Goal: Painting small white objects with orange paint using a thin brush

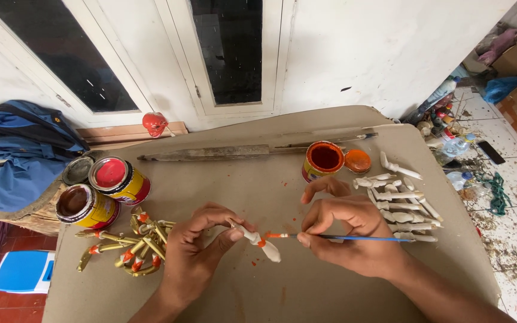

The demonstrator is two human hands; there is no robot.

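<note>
Our left hand (195,248) pinches a white figure (259,240) at the board's (306,293) centre while our right hand (345,230) holds a brush (342,237), its orange tip touching the figure. Left of the figure stand two yellow-labelled tins (106,188) beside gold pieces (133,245); right of it, an orange tin (322,160) and unpainted figures (402,203).

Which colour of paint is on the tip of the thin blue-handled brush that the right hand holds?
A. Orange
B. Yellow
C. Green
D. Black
A: the thin blue-handled brush in the right hand has an orange tip touching the small white carved wooden piece held by the left hand.
</note>
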